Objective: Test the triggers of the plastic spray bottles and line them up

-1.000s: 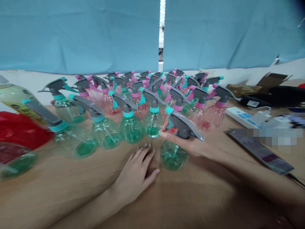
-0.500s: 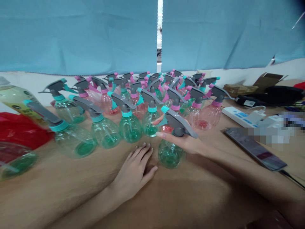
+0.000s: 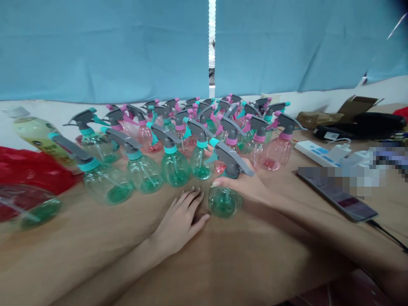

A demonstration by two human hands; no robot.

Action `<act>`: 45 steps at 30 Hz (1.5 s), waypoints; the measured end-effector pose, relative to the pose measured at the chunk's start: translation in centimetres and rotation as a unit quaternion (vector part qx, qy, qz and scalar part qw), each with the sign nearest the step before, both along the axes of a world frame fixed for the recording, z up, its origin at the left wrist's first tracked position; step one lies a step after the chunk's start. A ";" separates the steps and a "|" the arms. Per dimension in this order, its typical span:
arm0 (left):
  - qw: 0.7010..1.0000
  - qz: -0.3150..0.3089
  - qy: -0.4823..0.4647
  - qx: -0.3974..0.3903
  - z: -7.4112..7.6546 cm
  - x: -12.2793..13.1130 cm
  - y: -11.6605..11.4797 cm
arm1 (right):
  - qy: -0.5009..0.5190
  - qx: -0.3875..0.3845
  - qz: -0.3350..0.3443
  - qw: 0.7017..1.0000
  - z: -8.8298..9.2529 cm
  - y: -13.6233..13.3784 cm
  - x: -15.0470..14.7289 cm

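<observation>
My right hand is wrapped round the neck of a green spray bottle with a grey trigger head, which stands on the brown table just in front of the group. My left hand lies flat on the table beside that bottle's left side, fingers stretched out, holding nothing. Behind them stand several green spray bottles in a front row and several pink ones further back, all with grey trigger heads.
A red plastic bag and a yellowish bottle lie at the left. A phone with a cable, a white power strip, a black object and a cardboard box sit at the right. A blue curtain hangs behind.
My right hand has carried the green bottle slightly left and away from me, towards the front row. My left hand has stayed flat on the table.
</observation>
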State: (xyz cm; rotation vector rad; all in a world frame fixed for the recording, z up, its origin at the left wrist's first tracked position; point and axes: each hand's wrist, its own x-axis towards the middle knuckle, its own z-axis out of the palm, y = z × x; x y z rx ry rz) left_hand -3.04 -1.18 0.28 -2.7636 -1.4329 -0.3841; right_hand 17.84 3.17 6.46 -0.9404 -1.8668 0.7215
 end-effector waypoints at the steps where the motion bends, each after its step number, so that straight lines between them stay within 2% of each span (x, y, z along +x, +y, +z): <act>1: 1.000 0.000 0.002 0.000 0.0 0.0 0.0 | 0.002 -0.009 -0.013 1.000 -0.1 -0.1 0.0; 4: 1.000 0.002 0.009 -0.002 0.2 0.1 -0.1 | -0.009 -0.016 -0.045 0.999 -0.4 -0.5 0.2; 8: 1.000 0.003 0.014 -0.002 0.1 0.1 0.0 | -0.006 0.006 -0.030 1.000 -0.8 -1.0 0.8; 12: 1.000 -0.006 0.006 0.010 -0.2 0.0 0.0 | 0.022 -0.012 -0.030 0.999 -1.7 -1.6 1.9; 20: 1.000 -0.012 -0.011 0.011 -0.7 -0.1 0.2 | -0.054 0.024 -0.094 0.994 -2.4 -3.2 2.7; 23: 0.999 -0.006 -0.042 -0.007 -0.6 -0.1 0.0 | -0.066 0.026 -0.106 0.992 -2.5 -3.6 2.1; 26: 0.991 -0.004 -0.128 -0.035 -0.2 -0.2 -0.8 | -0.058 0.030 -0.088 0.994 -2.7 -4.1 1.1; 30: 0.968 -0.034 -0.244 -0.038 0.4 -0.8 -2.7 | -0.038 0.035 -0.053 0.997 -3.1 -5.1 -1.1; 36: 0.946 0.033 -0.324 -0.006 0.9 -3.7 -5.7 | -0.019 0.063 -0.020 0.998 -4.2 -6.6 -7.0; 40: 0.937 0.096 -0.333 0.031 0.8 -7.4 -7.6 | -0.028 0.081 0.024 0.996 -4.0 -7.4 -11.7; 45: 0.923 0.195 -0.308 0.124 0.1 -13.5 -10.3 | -0.095 0.101 0.129 0.982 -1.5 -7.4 -17.3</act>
